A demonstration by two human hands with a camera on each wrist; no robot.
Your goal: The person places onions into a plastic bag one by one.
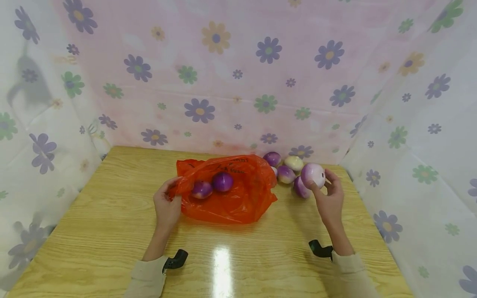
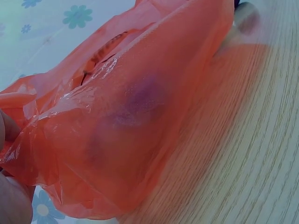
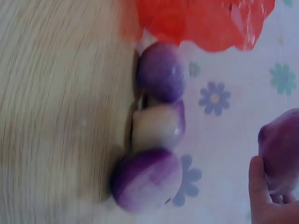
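My left hand (image 1: 168,207) grips the left edge of a thin red plastic bag (image 1: 238,207), which lies open on the table. Two purple turnips (image 1: 222,182) show inside it, and through its side they appear only as dim shapes in the left wrist view. Off to the right, my right hand (image 1: 330,203) holds a purple-and-white turnip (image 1: 312,175) with a small dark spot, raised above the others. A group of loose turnips (image 3: 148,179) sits beside the bag, one of them mostly cream-coloured (image 1: 293,163).
The wood-grain table (image 1: 112,215) meets a flower-printed cloth (image 1: 231,82) at the back, with similar cloth along both sides. A dark device (image 1: 176,260) is worn on the left wrist, another (image 1: 320,249) on the right.
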